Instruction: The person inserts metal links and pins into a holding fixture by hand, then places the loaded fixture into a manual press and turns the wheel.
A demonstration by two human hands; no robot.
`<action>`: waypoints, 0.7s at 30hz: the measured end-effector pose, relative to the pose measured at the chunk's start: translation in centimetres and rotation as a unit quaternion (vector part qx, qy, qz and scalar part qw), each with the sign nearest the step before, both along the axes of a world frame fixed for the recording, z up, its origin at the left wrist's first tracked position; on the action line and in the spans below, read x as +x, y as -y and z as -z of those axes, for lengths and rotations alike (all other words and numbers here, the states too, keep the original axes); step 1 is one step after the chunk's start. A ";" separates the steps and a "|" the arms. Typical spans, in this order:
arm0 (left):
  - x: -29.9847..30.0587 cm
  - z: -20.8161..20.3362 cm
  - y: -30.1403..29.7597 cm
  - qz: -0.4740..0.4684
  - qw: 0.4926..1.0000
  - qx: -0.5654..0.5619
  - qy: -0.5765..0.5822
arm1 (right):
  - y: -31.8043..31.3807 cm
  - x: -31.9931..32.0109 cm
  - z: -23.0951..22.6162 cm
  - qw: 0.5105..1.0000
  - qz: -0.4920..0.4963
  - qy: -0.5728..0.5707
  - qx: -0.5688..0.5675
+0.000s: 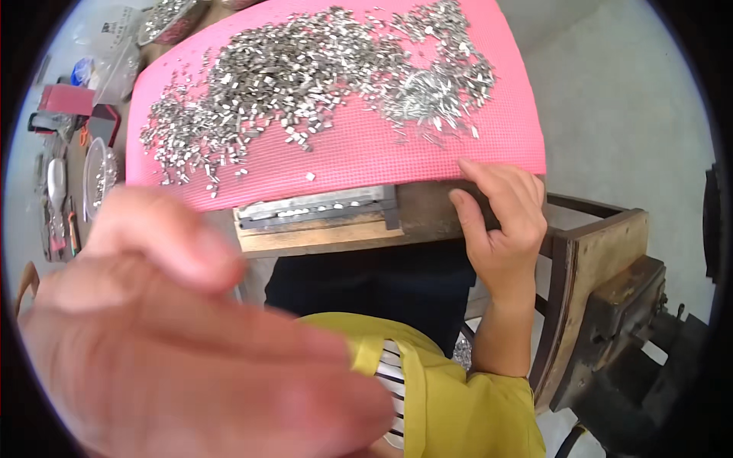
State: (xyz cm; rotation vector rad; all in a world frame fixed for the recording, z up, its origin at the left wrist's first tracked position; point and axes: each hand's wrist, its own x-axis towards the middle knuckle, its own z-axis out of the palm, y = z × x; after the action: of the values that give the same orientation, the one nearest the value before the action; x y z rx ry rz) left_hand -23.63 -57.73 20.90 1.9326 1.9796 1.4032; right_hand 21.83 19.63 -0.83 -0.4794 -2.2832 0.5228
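My left hand is raised close to the camera at the lower left. It is large and smeared by motion, so whether its fingers hold anything does not show. At the right, my right hand rests at the near edge of a pink textured mat, thumb and fingers apart, with nothing visible in them. Many small shiny metal pieces are spread over the mat, some short and blocky. A heap of thinner, pin-like pieces lies toward its right. Between my hands, a metal fixture holding a row of small bright pieces sits at the table edge.
Left of the mat are a clear container of metal bits, plastic bags and several hand tools. A tray of metal pieces stands at the far left. A wooden frame and a dark metal machine stand at the right.
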 end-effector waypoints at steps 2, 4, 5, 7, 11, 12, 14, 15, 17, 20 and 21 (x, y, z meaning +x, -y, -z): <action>5.9 3.1 -8.7 -0.004 0.998 0.055 0.022 | 0.4 -0.5 -0.2 1.000 -0.011 0.001 -0.001; 14.9 3.8 -21.7 -0.021 0.995 0.093 0.022 | 0.8 -1.4 0.2 0.999 -0.029 -0.008 -0.013; 16.0 7.4 -29.8 -0.023 0.991 0.128 0.041 | 1.3 -2.2 0.4 0.999 -0.032 0.009 -0.004; 20.5 12.0 -46.3 0.019 0.977 0.193 0.084 | -0.7 -0.1 0.7 0.999 0.012 0.034 0.012; 25.8 9.3 -51.6 0.034 0.968 0.250 -0.014 | 0.2 -1.2 0.2 1.000 -0.010 0.010 0.004; 25.5 9.3 -51.8 0.087 0.970 0.226 -0.014 | 0.6 -1.6 0.1 1.000 -0.025 -0.007 0.004; 24.2 11.8 -55.8 0.164 0.976 0.145 0.018 | 0.3 -0.9 0.9 0.997 0.007 0.077 0.024; 22.8 11.3 -56.2 0.240 0.969 0.054 -0.006 | 0.3 -1.1 1.0 0.995 0.006 0.091 0.029; 24.8 12.7 -55.8 0.216 0.972 0.083 0.030 | 1.0 -1.0 0.6 0.992 -0.016 0.120 0.028; 27.6 16.2 -56.1 0.161 0.976 0.139 0.049 | 1.2 -1.1 1.2 0.984 -0.049 0.163 0.045; 28.2 16.8 -56.3 0.157 0.976 0.141 0.058 | 1.3 -1.3 1.3 0.982 -0.057 0.175 0.041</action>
State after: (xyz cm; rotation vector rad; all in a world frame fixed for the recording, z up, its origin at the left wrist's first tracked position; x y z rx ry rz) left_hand 4.52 -1.47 4.07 2.0989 1.4089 1.7293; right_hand 20.52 18.33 -2.17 -0.4275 -2.6709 0.4231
